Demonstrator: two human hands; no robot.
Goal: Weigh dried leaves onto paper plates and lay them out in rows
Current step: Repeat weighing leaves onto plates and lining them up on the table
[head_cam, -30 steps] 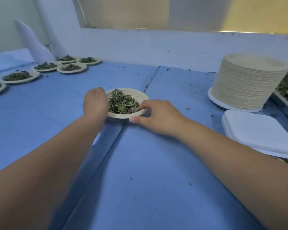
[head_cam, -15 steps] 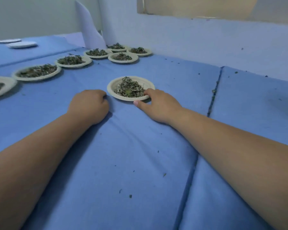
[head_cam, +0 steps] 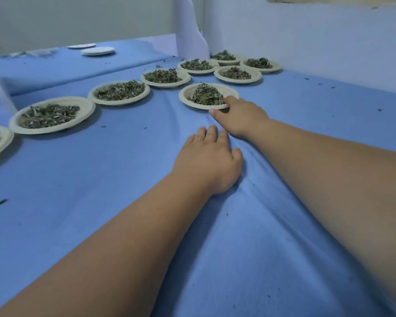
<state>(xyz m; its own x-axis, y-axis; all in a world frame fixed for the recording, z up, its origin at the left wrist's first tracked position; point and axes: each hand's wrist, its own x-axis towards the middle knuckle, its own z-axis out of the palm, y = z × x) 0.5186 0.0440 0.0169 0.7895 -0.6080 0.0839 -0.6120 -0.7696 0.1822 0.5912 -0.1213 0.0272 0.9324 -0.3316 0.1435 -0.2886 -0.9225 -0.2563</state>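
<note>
**Placing step.** The right hand [head_cam: 240, 115] is pinching the near rim of a filled paper plate [head_cam: 186, 97]. Its thumb is lying at the rim's near edge and its fingers [head_cam: 232, 102] are curling over the rim toward the dried leaves [head_cam: 205, 95]. The plate is lying flat on the blue-covered worktop [head_cam: 101, 184].

The left hand [head_cam: 209, 159] is resting palm-down on the cloth just near of the right hand, fingers almost straight and holding nothing.

The plate is sitting at the near-left end of a short second row [head_cam: 218, 75], whose two other filled plates are running toward the far right. It is lying just right of the longer first row [head_cam: 92, 94], which is stretching from the near left to the far corner.

Judging by this layout, the plate is being set down as the third of its row. The next move is likely calling for a slight nudge to match the spacing. A gentle release would follow, with the fingers lifting clear without tipping the light rim or scattering leaves.
</note>
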